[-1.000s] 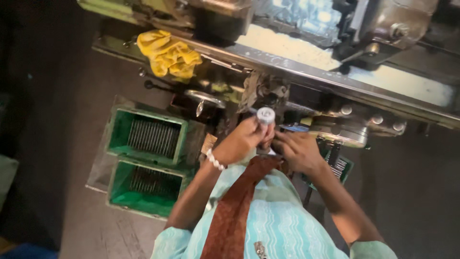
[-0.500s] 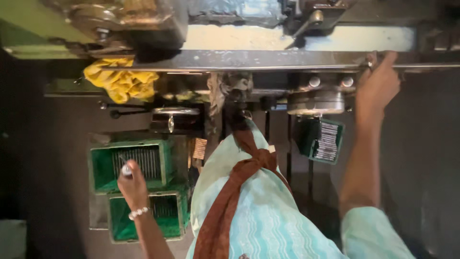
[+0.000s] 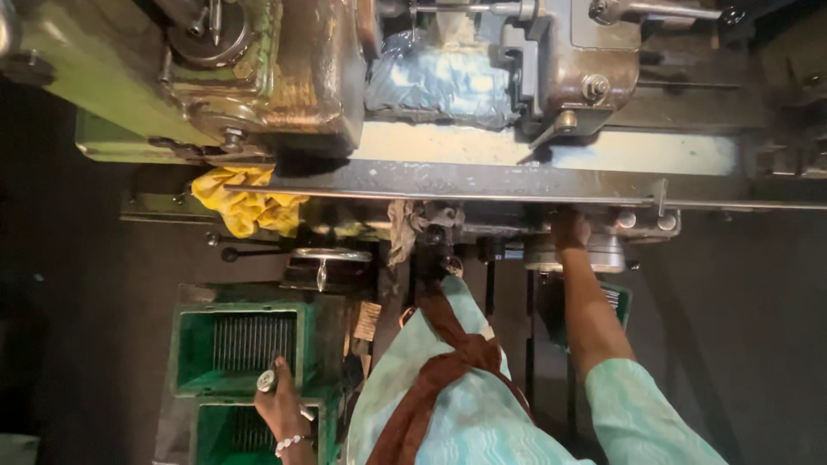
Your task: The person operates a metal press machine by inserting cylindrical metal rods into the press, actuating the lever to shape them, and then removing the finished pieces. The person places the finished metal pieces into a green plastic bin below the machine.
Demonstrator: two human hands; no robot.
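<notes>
Gripping a small round metal part (image 3: pixel 266 380) at its fingertips, the left hand (image 3: pixel 282 410) hovers at the near edge of the upper green crate (image 3: pixel 237 349). Farther off, the right hand (image 3: pixel 570 229) closes on the machine (image 3: pixel 517 185) beneath its rail.

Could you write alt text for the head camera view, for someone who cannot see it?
Seen from above, a person's left hand holds a small metal cylinder over green crates, while the right hand reaches the front of a large lathe-like machine; a yellow rag hangs there.
</notes>
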